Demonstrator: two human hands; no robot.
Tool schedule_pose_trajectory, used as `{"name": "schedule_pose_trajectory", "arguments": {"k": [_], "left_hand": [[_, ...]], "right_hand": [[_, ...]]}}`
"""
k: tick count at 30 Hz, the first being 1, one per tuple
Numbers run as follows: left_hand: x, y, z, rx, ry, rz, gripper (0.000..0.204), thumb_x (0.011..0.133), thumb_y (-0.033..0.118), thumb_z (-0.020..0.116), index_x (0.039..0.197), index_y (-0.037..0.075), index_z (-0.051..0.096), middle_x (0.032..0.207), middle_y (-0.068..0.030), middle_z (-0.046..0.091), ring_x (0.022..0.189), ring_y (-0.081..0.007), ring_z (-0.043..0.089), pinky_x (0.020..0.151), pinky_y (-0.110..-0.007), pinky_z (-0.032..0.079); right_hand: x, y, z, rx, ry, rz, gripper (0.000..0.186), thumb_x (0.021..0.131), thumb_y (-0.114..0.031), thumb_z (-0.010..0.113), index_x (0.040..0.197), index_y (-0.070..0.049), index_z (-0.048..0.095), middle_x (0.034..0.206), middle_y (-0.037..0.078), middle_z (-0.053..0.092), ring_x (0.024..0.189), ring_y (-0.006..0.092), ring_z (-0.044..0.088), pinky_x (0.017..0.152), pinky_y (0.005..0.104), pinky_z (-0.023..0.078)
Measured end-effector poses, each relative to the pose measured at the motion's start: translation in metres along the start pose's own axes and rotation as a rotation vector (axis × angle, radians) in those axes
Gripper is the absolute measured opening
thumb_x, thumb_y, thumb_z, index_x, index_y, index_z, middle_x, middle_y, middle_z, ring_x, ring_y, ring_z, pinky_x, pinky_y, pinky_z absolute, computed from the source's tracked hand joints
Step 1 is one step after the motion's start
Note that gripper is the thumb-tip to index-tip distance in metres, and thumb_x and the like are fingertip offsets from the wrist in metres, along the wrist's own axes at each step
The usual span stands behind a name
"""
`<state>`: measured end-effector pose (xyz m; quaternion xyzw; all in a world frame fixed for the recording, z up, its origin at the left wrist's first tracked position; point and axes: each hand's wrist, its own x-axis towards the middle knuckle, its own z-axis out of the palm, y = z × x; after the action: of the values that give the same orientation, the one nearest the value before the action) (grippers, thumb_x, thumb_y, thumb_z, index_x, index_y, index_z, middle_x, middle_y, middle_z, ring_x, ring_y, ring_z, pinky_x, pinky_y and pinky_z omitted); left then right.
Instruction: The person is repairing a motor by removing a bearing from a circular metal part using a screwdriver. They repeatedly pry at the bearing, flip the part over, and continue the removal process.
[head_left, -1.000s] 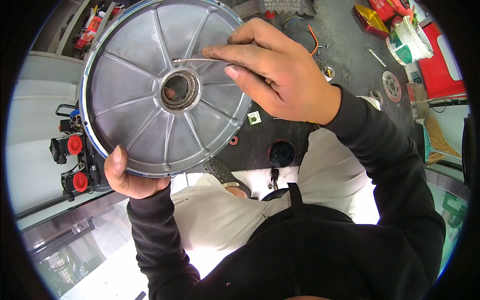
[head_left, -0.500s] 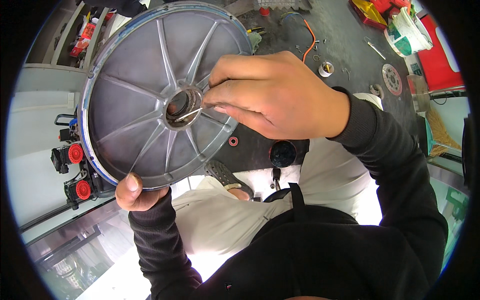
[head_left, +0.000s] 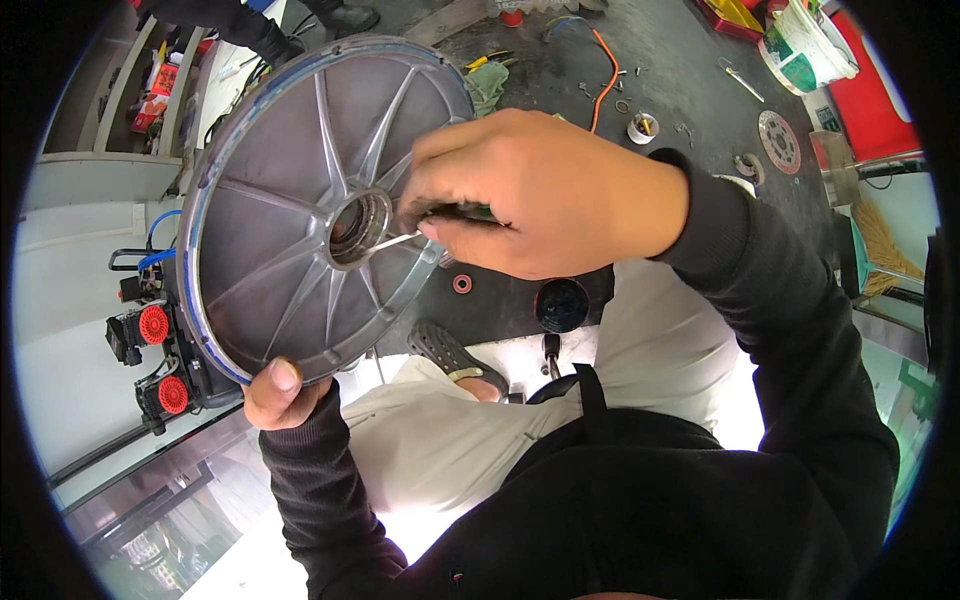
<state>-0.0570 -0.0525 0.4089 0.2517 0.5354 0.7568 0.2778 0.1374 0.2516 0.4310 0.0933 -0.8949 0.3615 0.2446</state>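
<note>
Wheel (head_left: 300,217), count one: held tilted above the floor (head_left: 690,75) by the left hand (head_left: 280,393), thumb over its lower edge, other fingers hidden. Right hand (head_left: 545,195): grip pinched closed on one thin rod (head_left: 395,241), tip at the hub (head_left: 357,228); this hand obstructs the wheel's right side. Around: one red ring (head_left: 462,284), one black tub (head_left: 562,305), one bucket (head_left: 805,50), two red round covers (head_left: 153,325).

Head view: left fisheye of a head-worn pair, upright. Faces steeply down over the wearer's black top (head_left: 620,500) and pale trousers (head_left: 440,430). Near: left hand (head_left: 280,398), right hand (head_left: 545,195), wheel (head_left: 290,240). Farther: floor (head_left: 690,60). Edges bowed toward the rim.
</note>
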Motion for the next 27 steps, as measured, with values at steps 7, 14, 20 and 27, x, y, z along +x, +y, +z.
{"name": "schedule_pose_trajectory", "arguments": {"k": [7,14,20,27], "left_hand": [[0.000,0.001,0.011,0.031,-0.045,-0.029,0.083,0.079,0.019,0.075,0.154,-0.003,0.049,0.150,-0.0229,0.061,0.136,-0.0435,0.062,0.118,-0.062,0.047],[0.006,0.009,0.045,0.341,-0.079,-0.092,0.095,0.069,0.026,0.093,0.149,-0.005,0.052,0.140,-0.0157,0.064,0.128,-0.0294,0.063,0.116,-0.042,0.044],[0.031,0.003,0.067,0.411,-0.342,0.081,0.081,0.080,0.015,0.087,0.151,-0.005,0.054,0.152,-0.0153,0.055,0.141,-0.0269,0.052,0.121,-0.041,0.037],[0.048,-0.009,0.078,0.121,0.034,0.009,0.062,0.096,0.010,0.073,0.153,-0.003,0.052,0.138,-0.0112,0.066,0.128,-0.0205,0.062,0.111,-0.036,0.048]], "right_hand": [[0.000,-0.001,-0.001,0.124,0.050,0.102,0.016,0.091,-0.009,0.073,0.104,0.000,0.074,0.094,0.014,0.071,0.084,0.0338,0.071,0.075,0.0404,0.056],[-0.004,0.009,0.000,0.100,0.066,0.110,0.017,0.092,-0.011,0.073,0.105,0.000,0.074,0.097,0.017,0.073,0.086,0.0371,0.072,0.074,0.0419,0.056],[0.005,0.002,-0.005,0.011,-0.287,0.176,0.020,0.096,-0.020,0.073,0.108,-0.003,0.075,0.096,0.018,0.075,0.089,0.0409,0.073,0.079,0.0471,0.058],[0.004,0.017,-0.010,0.018,-0.151,0.175,0.023,0.095,-0.017,0.075,0.112,-0.001,0.074,0.101,0.018,0.072,0.091,0.0382,0.071,0.080,0.0453,0.056]]}}
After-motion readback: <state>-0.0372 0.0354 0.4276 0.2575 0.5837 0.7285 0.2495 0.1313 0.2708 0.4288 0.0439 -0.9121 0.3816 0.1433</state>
